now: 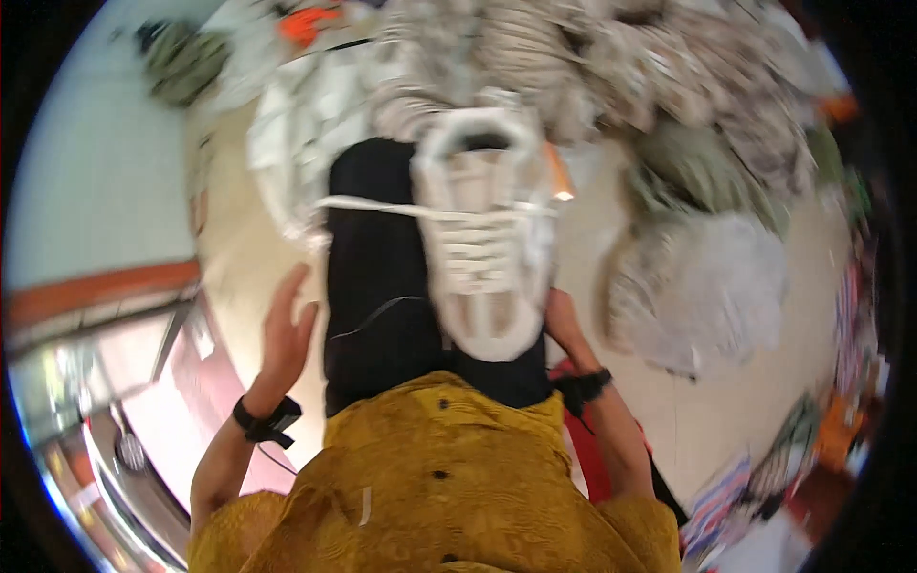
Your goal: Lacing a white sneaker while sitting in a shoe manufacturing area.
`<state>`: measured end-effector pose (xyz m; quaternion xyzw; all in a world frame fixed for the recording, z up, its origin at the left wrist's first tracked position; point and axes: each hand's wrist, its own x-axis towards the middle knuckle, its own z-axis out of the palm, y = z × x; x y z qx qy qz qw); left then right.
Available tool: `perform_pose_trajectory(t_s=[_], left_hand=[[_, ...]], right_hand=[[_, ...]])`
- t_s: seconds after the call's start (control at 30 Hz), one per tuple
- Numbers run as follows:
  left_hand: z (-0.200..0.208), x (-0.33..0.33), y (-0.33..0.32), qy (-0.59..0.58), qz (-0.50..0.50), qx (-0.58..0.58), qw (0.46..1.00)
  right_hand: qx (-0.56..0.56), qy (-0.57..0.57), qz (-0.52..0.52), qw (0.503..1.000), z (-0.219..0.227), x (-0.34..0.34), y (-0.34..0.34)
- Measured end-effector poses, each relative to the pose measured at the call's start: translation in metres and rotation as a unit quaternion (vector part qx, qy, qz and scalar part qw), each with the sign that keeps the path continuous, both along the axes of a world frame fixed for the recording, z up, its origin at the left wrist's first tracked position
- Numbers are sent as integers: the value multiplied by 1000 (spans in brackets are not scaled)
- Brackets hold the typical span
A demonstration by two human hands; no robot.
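A white and beige sneaker (480, 239) rests over my right thigh, its toe toward me and its ankle opening away. White laces (478, 250) cross its tongue in rows. One loose lace end (368, 204) stretches left across my black trousers (375, 258); another reaches the shoe's right side. My left hand (287, 329) is off to the left of my thigh, fingers apart, holding nothing. Beside the toe, on the right, is my right hand (562, 320); its fingers are hidden behind the shoe, so whether it grips the shoe does not show.
Piled beige laced shoes (535, 72) lie beyond my knees. White plastic sheeting (310, 134) is at the far left. To the right sits a clear plastic bag (702, 291) beside an olive cloth (697, 172). An orange-handled thing (559, 172) shows right of the sneaker.
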<state>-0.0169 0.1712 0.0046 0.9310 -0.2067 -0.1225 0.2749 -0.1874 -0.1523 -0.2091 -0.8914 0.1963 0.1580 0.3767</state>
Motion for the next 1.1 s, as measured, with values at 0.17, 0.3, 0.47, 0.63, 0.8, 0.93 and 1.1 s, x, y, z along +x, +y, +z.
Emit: perform_pose_trajectory(t_s=[0.17, 0.3, 0.47, 0.63, 0.8, 0.93, 1.1], left_hand=[[-40, -76, 84, 260, 15, -21, 965], [-49, -147, 121, 364, 83, -9, 928], [-50, -215, 133, 464, 161, -50, 869], [-46, -253, 124, 506, 105, -139, 845], [-87, -293, 128, 482, -29, -117, 868], [-97, -295, 123, 474, -129, -70, 868], [-100, -261, 128, 253, 36, -94, 962]], right_hand=[[109, -184, 84, 973, 10, 35, 58], [174, -170, 217, 945, 9, 82, 117], [207, -134, 331, 911, 10, 114, 159], [224, -90, 401, 884, 8, 130, 187], [235, -58, 432, 869, 7, 139, 203], [236, -33, 431, 870, 6, 135, 195], [257, -25, 416, 872, 3, 129, 200]])
